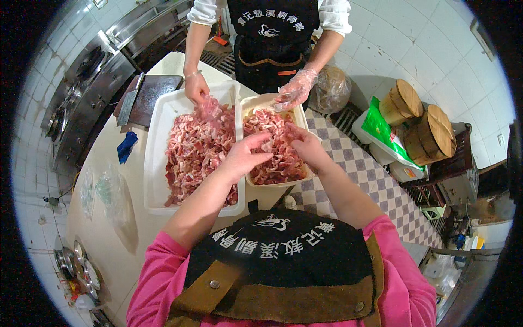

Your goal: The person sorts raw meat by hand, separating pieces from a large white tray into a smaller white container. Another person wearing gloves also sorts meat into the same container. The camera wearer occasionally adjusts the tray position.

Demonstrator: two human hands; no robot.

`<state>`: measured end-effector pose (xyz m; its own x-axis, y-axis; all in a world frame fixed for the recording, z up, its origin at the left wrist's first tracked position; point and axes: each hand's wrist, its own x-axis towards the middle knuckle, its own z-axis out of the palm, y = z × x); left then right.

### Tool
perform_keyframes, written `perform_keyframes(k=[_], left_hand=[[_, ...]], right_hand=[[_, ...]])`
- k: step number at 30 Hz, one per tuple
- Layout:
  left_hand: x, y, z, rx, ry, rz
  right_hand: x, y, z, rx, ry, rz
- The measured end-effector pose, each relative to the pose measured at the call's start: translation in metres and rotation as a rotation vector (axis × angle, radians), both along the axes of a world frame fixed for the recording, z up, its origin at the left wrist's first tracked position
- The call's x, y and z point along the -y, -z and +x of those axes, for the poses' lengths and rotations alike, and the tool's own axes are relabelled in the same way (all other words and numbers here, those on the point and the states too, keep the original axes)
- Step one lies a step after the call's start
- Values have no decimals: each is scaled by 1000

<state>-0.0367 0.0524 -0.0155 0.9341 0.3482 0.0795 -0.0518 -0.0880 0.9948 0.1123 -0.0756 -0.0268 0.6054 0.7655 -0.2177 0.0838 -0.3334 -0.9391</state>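
Raw sliced meat (273, 163) fills the smaller white tub (307, 122) in front of me. My left hand (247, 157) is over its left side, thumb and fingers spread around a bit of meat. At the tub's right side, my right hand (308, 147) has its fingertips in the meat; whether they grip any is unclear. Beside it on the left stands a larger white tub (157, 163), also holding a heap of raw sliced meat (200, 151). My left forearm crosses its near right corner.
Opposite, a person in a dark apron has one hand (198, 88) on meat in the larger tub and a plastic-gloved hand (296, 90) above the smaller tub. A cleaver (128, 106) lies on a cutting board (157, 98). A blue cloth (127, 147) and plastic bags (114, 192) lie leftward.
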Motion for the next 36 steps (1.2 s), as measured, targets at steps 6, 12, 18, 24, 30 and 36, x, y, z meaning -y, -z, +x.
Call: perform_keyframes(k=[6, 12, 18, 24, 30, 36], left_hand=[[-24, -4, -20, -90, -92, -136], [-84, 26, -81, -322, -317, 487], [-62, 63, -87, -383, -257, 1015], [-36, 79, -55, -535, -107, 1314], [-48, 96, -51, -396, -164, 1268], [-73, 76, -56, -416, -387, 619]], right_hand=[[3, 11, 0, 138, -22, -135], [13, 25, -11, -64, -12, -26], [10, 30, -20, 260, -98, -237], [14, 22, -28, 292, -194, -296], [18, 23, -34, 358, -204, -236], [20, 26, -32, 295, -197, -238]])
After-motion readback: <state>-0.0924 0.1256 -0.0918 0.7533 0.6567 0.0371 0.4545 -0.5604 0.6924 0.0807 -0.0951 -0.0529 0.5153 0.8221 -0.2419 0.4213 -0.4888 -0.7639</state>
